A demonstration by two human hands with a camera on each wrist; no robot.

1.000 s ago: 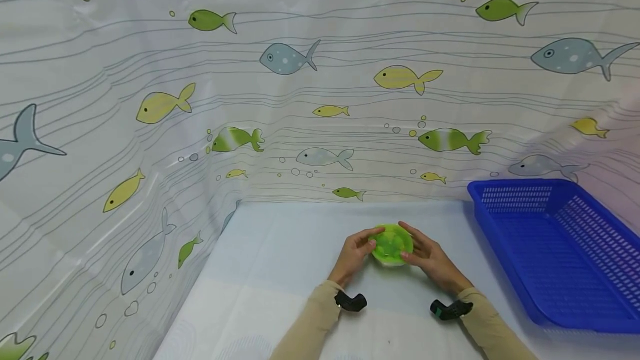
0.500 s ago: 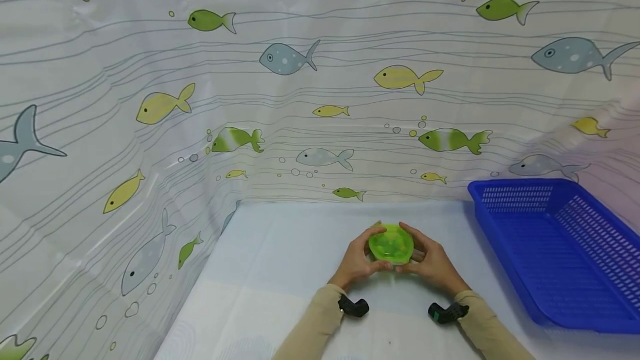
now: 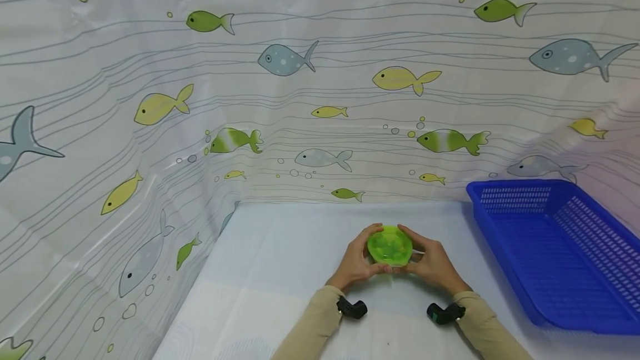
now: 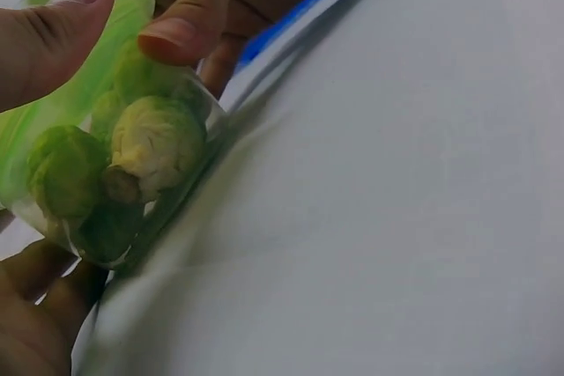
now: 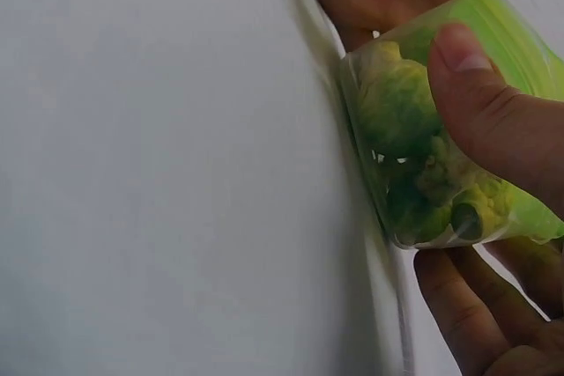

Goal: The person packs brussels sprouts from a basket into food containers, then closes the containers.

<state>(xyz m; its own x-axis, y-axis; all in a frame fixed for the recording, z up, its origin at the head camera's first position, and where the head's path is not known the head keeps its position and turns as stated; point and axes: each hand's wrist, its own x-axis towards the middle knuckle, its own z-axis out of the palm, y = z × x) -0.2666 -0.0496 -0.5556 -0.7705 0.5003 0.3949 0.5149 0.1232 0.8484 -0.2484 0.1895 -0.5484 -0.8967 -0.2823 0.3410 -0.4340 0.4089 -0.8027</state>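
Note:
A small clear plastic food container with a bright green lid (image 3: 390, 245) sits between both hands at the table's middle. Through its walls, Brussels sprouts (image 4: 157, 145) show in the left wrist view. My left hand (image 3: 355, 260) grips the container from the left, fingers round its far side and thumb at the near edge. From the right, my right hand (image 3: 432, 264) holds it the same way, and the thumbs come close together in front. The right wrist view has the right thumb (image 5: 480, 103) lying against the clear wall, below the lid.
A large blue plastic basket (image 3: 545, 271) with mesh walls stands on the right side of the table. White cloth (image 3: 280, 254) covers the tabletop. A fish-patterned curtain (image 3: 280, 110) rises behind and along the left. Black wrist cameras (image 3: 352, 308) are strapped to both sleeves.
Both thumbs have come round from the container's sides to its near edge, almost meeting there. The container has turned slightly and otherwise stays in about the same place.

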